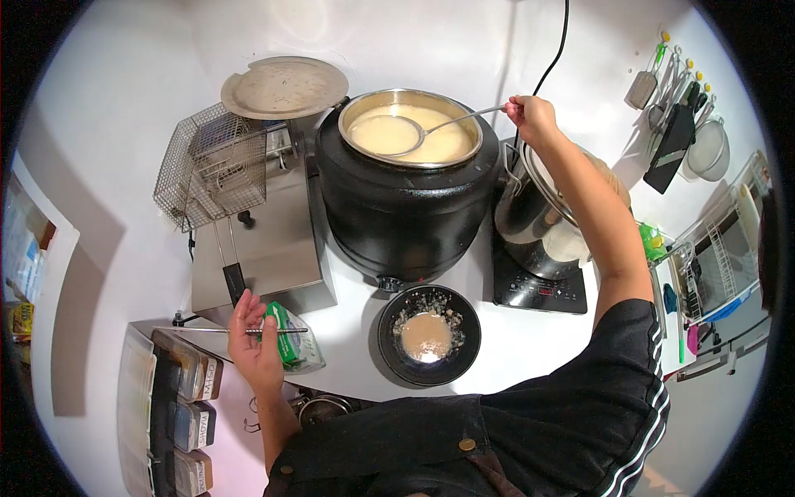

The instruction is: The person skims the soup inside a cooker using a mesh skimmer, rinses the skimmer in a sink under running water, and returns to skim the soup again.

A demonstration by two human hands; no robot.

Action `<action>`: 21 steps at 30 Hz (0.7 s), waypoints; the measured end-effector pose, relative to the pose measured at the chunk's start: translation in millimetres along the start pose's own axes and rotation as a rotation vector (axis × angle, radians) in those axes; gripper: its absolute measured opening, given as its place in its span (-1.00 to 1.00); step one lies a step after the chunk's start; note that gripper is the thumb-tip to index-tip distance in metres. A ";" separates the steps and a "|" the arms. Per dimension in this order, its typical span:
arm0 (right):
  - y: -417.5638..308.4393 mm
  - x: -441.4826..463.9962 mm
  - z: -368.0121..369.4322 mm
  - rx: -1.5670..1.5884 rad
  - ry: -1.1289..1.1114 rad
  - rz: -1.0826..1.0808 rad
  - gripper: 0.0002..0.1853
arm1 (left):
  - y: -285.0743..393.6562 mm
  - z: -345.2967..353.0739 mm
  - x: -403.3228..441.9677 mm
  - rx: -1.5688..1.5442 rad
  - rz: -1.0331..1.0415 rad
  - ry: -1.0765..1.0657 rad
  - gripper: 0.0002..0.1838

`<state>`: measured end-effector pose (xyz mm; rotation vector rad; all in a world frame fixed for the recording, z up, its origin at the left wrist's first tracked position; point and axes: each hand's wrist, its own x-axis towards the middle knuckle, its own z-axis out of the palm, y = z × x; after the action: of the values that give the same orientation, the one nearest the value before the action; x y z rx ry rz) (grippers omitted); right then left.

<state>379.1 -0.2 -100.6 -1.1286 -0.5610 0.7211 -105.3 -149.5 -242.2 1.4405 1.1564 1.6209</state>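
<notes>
My right hand is closed on the handle of a ladle or round strainer, whose wide round head lies in pale yellow liquid in the black pot. At the lower left, my left hand has a thin metal rod, perhaps chopsticks, lying across its palm under the thumb. Just right of that hand is a green and white packet. In front of the pot stands a black bowl with light brown liquid and crumbly bits round its inner wall.
A steel fryer with wire baskets and a round lid stands left. To the right, a steel pot sits on an induction cooker. Utensils hang on the right wall; labelled containers are lower left.
</notes>
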 end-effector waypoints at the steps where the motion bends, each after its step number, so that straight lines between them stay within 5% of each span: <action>1: -0.8 -1.6 -0.8 -0.007 0.004 -0.006 -0.88 | 0.2 0.1 -0.1 0.005 -0.001 0.001 -0.52; 21: -8.7 -5.9 -10.7 0.053 0.081 -0.068 -0.89 | 6.6 3.6 -0.6 0.056 -0.012 0.003 -0.52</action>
<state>385.0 -13.4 -96.2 -1.0796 -0.5060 0.6257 -101.1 -151.9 -236.4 1.4637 1.2187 1.5942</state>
